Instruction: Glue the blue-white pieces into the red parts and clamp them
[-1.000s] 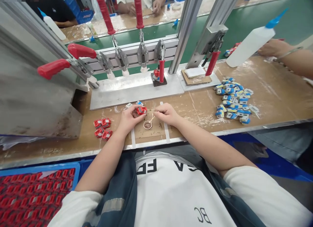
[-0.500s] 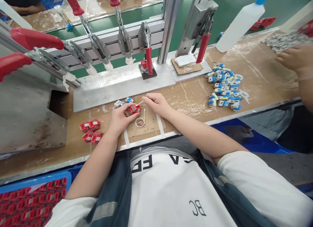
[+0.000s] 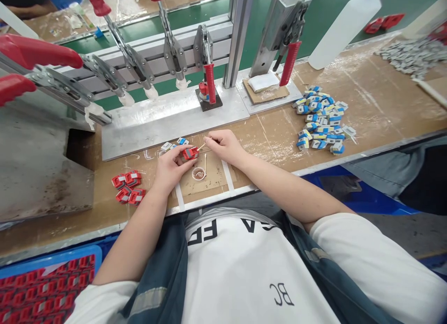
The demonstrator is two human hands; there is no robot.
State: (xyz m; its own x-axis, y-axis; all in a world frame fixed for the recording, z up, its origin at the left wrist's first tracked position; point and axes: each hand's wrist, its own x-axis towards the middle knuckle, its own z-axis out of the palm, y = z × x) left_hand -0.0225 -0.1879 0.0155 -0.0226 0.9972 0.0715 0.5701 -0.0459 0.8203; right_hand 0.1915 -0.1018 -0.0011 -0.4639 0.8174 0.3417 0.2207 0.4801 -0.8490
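Note:
Between the thumb and fingers of my left hand (image 3: 172, 168) is a small red plastic part (image 3: 190, 153) with a grey section. My right hand (image 3: 225, 146) pinches a thin cotton swab (image 3: 201, 147), whose tip reaches the red part's right side. Just below them a small round cup (image 3: 199, 173) holds a brownish substance, and a second cotton swab (image 3: 205, 163) lies against its rim. A few blue-and-white parts (image 3: 182, 141) lie behind my left fingers. To the left of that hand sit several red parts (image 3: 129, 186) in a cluster.
Toggle clamps with red handles (image 3: 210, 83) stand over a metal base plate (image 3: 167, 128) behind my hands. At right are a pile of blue-and-white parts (image 3: 323, 121) and a white bottle (image 3: 345, 30). A blue tray (image 3: 98, 259) of red parts is at lower left.
The swab has shifted from the top of the red part to its right side, and the red part is turned slightly. The other person's hand at far right has left the view.

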